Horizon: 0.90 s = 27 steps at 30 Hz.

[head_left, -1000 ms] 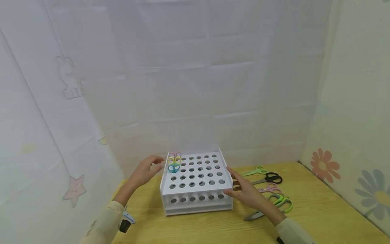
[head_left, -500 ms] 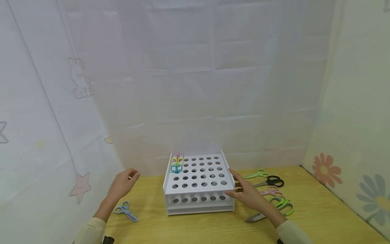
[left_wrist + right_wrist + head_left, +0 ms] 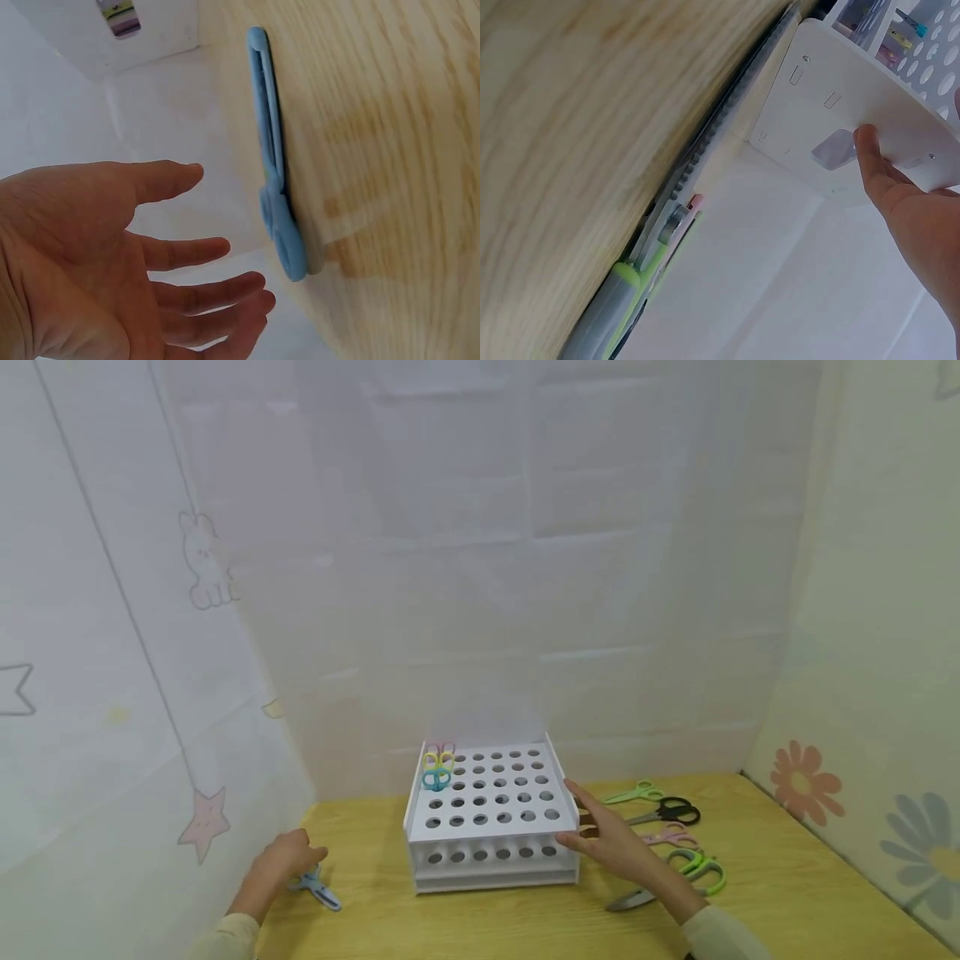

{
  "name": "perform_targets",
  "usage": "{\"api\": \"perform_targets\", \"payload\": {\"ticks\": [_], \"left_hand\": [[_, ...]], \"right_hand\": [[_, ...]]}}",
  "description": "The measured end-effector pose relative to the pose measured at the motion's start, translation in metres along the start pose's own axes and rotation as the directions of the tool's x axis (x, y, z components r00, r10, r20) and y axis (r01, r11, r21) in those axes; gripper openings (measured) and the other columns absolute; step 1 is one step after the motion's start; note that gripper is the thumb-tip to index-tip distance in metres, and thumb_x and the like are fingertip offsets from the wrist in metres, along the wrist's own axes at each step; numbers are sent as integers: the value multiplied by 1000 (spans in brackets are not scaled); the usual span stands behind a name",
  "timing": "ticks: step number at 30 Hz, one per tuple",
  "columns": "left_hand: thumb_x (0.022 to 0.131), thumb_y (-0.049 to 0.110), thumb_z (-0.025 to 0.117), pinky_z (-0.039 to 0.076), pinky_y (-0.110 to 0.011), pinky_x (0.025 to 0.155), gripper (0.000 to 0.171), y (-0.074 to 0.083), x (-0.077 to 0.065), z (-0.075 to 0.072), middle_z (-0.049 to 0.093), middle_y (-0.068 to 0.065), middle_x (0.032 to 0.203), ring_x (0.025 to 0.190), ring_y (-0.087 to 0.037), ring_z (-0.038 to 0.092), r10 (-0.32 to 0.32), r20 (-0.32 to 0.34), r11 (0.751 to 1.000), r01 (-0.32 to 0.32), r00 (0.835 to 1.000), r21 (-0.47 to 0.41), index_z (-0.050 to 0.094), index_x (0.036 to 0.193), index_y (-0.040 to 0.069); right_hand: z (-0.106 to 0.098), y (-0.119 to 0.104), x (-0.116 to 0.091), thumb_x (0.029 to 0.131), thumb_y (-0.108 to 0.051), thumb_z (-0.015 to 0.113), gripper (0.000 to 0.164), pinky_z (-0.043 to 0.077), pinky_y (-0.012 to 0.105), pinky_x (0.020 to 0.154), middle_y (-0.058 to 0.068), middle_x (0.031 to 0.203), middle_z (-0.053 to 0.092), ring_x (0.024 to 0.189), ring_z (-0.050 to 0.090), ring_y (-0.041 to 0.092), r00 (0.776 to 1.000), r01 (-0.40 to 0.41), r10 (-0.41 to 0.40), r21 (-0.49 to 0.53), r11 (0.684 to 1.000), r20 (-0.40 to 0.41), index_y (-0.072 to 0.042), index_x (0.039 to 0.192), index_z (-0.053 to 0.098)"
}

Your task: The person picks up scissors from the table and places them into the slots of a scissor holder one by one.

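Note:
My left hand (image 3: 282, 862) is over the light blue scissors (image 3: 317, 889) at the left of the table. In the left wrist view its fingers are extended and spread, apart from the scissors (image 3: 274, 172), which lie flat on the wood. My right hand (image 3: 617, 843) rests against the right side of a white rack (image 3: 495, 835) with rows of round holes. In the right wrist view a fingertip (image 3: 866, 139) touches the rack's side panel (image 3: 817, 97); some fingers are hidden. Pink, yellow and teal scissors (image 3: 437, 779) stand in the rack's left column, handles up.
Right of the rack lie green scissors (image 3: 645, 791), black scissors (image 3: 678, 811), pink scissors (image 3: 677, 836) and large green-and-grey scissors (image 3: 707, 874), partly behind my right forearm. Patterned white sheets (image 3: 480, 568) enclose the yellow wooden table (image 3: 465, 931) at the back and sides.
My left hand has moved from beside the rack leftward and down to the light blue scissors. The right hand stays at the rack's side. The head view has shifted slightly.

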<state>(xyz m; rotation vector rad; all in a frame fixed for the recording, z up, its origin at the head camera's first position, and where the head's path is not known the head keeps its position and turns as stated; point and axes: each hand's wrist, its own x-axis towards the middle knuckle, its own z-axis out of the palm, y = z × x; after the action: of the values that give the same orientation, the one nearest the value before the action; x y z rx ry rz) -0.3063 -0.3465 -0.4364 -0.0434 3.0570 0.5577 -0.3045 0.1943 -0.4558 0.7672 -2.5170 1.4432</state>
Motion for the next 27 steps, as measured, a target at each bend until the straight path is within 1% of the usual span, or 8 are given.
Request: {"api": "perform_targets", "payload": {"ticks": [3,4,5,8,10,12,19,27], "left_hand": [[97,37,64,49,-63,84,66,-3,2,6,59,-37,118,103,-52,59,-33,16,999,32,999,18,49,127,-20],[95,37,66,48,-64,85,68,-4,3,8,58,-38,120,104,-52,58,-33,14,999,33,999,26,49,127,-20],[94,35,68,49,-64,85,66,-6,3,10,58,-38,118,103,-52,59,-34,15,999,34,999,29,50,126,-20],[90,27,72,52,-56,77,53,-8,6,17,63,-28,101,88,-40,61,-40,4,999,40,999,34,55,113,-18],[87,22,72,51,-51,70,41,-9,7,19,62,-19,89,78,-33,57,-40,-24,999,41,999,37,58,102,-13],[85,19,71,50,-48,67,33,-10,6,21,58,-15,84,75,-32,55,-46,-39,999,47,998,27,58,96,-10],[86,20,72,44,-36,59,26,-14,6,22,54,-9,74,67,-26,52,-35,-37,999,35,999,-24,57,79,-1],[84,18,73,37,-29,54,26,-19,14,26,50,-3,66,60,-20,46,19,-86,998,-24,996,-59,57,69,5]], "right_hand": [[0,0,0,93,-23,77,89,53,48,93,27,148,44,115,61,35,1000,7,-7,0,1000,2,-10,163,22],[1,0,0,93,-23,76,89,53,47,93,26,148,45,115,61,35,1000,8,-8,2,1000,4,-10,163,22],[1,-1,1,93,-23,76,89,53,46,93,26,148,45,114,61,34,1000,9,-9,3,1000,5,-10,163,22],[1,-1,0,94,-22,76,89,53,44,93,25,148,45,115,61,32,1000,8,-8,12,1000,12,-9,163,21],[1,-2,1,94,-21,76,89,52,44,94,24,149,45,115,61,31,1000,2,-2,9,1000,11,-10,163,21],[2,-2,1,94,-21,76,89,52,44,94,22,150,45,115,61,30,1000,-8,8,2,1000,6,-10,163,21],[2,-3,1,94,-26,76,89,52,48,95,20,151,44,115,62,30,1000,-17,16,-25,1000,-8,-11,163,21],[-1,-3,2,94,-27,76,90,53,47,94,21,151,43,114,61,32,1000,16,-16,-20,1000,-5,-10,163,21]]}}
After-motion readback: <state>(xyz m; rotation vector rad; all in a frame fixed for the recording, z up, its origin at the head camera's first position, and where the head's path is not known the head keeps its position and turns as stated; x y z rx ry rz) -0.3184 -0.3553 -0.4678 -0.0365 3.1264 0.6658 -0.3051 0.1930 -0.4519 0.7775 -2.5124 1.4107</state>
